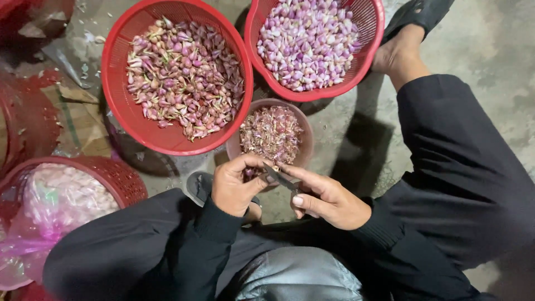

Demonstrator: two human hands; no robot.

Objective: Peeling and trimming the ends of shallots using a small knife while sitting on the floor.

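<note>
At lower centre, the left hand (234, 187) pinched what was probably a shallot, mostly hidden, while the right hand (329, 200) gripped a small knife (280, 179), just below the brown bowl (304, 131) of peelings.

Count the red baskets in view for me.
4: one of unpeeled shallots, one of peeled ones, one bottom left, one cut off at left edge. Others may be out of frame.
</note>
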